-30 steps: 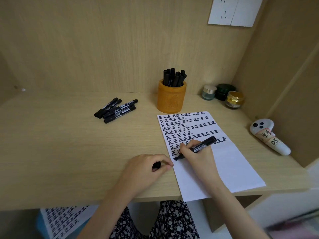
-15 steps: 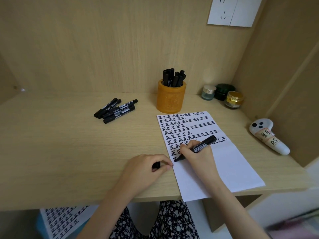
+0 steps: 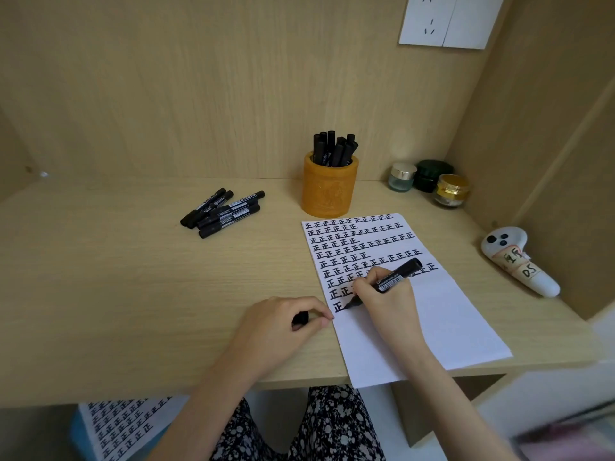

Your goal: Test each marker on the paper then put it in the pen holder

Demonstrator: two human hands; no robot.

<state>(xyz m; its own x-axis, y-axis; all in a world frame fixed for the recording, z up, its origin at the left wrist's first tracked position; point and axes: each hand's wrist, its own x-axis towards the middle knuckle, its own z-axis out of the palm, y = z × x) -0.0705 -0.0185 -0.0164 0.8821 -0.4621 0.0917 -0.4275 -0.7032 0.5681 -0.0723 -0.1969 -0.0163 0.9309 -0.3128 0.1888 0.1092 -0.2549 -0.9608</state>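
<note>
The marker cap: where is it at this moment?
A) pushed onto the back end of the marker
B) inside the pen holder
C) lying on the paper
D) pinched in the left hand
D: the black marker cap is pinched in the left hand, which rests on the desk beside the paper, while the right hand writes with the uncapped marker.

head view | faces forward and down | close above desk (image 3: 116, 294)

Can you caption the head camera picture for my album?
The right hand tests a marker on the paper; the left hand holds a black cap.
</note>
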